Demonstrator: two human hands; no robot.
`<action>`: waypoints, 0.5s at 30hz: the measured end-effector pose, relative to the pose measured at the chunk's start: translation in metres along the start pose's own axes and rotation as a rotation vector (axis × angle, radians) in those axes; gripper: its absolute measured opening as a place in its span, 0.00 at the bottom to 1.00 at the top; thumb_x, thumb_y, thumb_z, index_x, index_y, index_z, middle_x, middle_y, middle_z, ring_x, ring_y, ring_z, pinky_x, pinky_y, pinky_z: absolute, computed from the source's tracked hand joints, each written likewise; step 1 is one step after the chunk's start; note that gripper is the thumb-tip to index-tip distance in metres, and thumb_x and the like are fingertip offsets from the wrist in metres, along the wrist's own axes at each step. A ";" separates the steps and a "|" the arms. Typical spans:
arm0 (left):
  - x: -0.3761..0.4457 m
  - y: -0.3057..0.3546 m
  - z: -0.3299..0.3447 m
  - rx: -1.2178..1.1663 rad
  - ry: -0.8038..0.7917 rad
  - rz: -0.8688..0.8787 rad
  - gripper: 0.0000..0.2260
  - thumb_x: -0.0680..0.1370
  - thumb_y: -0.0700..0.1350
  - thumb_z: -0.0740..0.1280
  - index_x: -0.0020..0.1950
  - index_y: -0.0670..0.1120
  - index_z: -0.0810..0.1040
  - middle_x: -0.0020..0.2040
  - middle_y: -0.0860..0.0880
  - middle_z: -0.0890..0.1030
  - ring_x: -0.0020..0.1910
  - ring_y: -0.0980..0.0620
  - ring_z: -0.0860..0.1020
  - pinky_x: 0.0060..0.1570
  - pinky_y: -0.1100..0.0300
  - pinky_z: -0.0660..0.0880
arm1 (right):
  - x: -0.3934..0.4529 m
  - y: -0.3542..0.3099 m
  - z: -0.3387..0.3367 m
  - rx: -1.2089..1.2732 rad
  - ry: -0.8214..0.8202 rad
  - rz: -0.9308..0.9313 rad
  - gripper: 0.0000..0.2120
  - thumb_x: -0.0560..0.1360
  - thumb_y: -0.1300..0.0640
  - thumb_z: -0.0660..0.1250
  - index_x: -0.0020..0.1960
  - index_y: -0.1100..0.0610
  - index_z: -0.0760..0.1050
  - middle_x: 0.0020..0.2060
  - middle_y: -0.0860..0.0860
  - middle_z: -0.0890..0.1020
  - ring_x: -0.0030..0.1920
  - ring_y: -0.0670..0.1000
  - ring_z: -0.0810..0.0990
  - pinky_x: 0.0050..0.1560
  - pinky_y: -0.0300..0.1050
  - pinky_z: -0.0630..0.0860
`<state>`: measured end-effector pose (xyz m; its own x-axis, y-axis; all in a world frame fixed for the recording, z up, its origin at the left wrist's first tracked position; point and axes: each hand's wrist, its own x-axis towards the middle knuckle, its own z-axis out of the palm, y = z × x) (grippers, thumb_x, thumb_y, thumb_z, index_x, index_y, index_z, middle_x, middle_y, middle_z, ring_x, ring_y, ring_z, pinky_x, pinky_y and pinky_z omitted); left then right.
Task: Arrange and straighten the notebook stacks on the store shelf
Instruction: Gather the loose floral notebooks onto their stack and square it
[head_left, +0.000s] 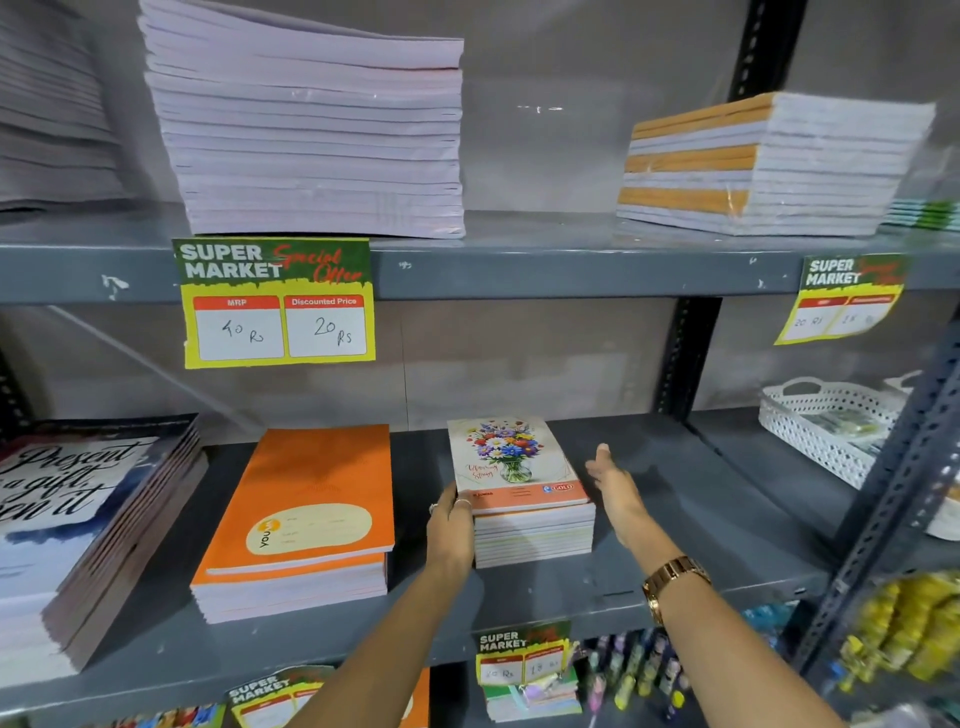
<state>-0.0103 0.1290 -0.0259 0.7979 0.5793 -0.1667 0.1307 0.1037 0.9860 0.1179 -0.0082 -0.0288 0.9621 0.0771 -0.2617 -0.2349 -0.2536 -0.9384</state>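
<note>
A small stack of notebooks with a flower-vase cover (514, 467) sits in the middle of the lower grey shelf (675, 519). My left hand (451, 525) grips the stack's front left corner, thumb on the top cover. Just right of the stack hovers my right hand (615, 491), fingers apart, holding nothing; whether it touches the stack's side is unclear. An orange notebook stack (306, 514) lies to the left, and a dark lettered-cover stack (78, 519) at the far left.
The upper shelf holds a tall white stack (311, 135), another at the far left (47, 104), and an orange-striped wrapped stack (769, 166). Yellow price tags (278, 304) hang from shelf edges. A white perforated basket (826, 421) stands at right, beside a slanted metal upright (893, 499).
</note>
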 end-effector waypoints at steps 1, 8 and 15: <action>0.005 -0.004 0.001 -0.058 -0.015 -0.027 0.17 0.82 0.43 0.53 0.70 0.43 0.65 0.51 0.47 0.78 0.49 0.50 0.77 0.43 0.69 0.75 | 0.000 0.001 -0.001 0.019 -0.034 0.004 0.31 0.78 0.37 0.47 0.70 0.57 0.68 0.72 0.56 0.68 0.73 0.57 0.64 0.74 0.58 0.53; 0.025 -0.021 0.011 -0.341 -0.086 -0.194 0.19 0.80 0.53 0.54 0.64 0.44 0.72 0.45 0.45 0.81 0.44 0.45 0.80 0.44 0.52 0.77 | 0.001 0.010 0.003 0.180 -0.229 0.094 0.32 0.79 0.37 0.42 0.53 0.56 0.77 0.39 0.55 0.83 0.44 0.55 0.81 0.48 0.46 0.76; 0.031 -0.021 0.013 -0.289 -0.103 -0.203 0.20 0.80 0.56 0.52 0.66 0.48 0.71 0.58 0.40 0.80 0.55 0.39 0.79 0.55 0.44 0.76 | 0.016 0.021 0.003 0.177 -0.256 0.074 0.35 0.77 0.35 0.42 0.38 0.56 0.79 0.32 0.53 0.85 0.39 0.54 0.82 0.49 0.48 0.77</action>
<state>0.0198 0.1343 -0.0513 0.8297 0.4407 -0.3425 0.1324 0.4407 0.8879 0.1279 -0.0090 -0.0531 0.8808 0.3102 -0.3577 -0.3447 -0.0979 -0.9336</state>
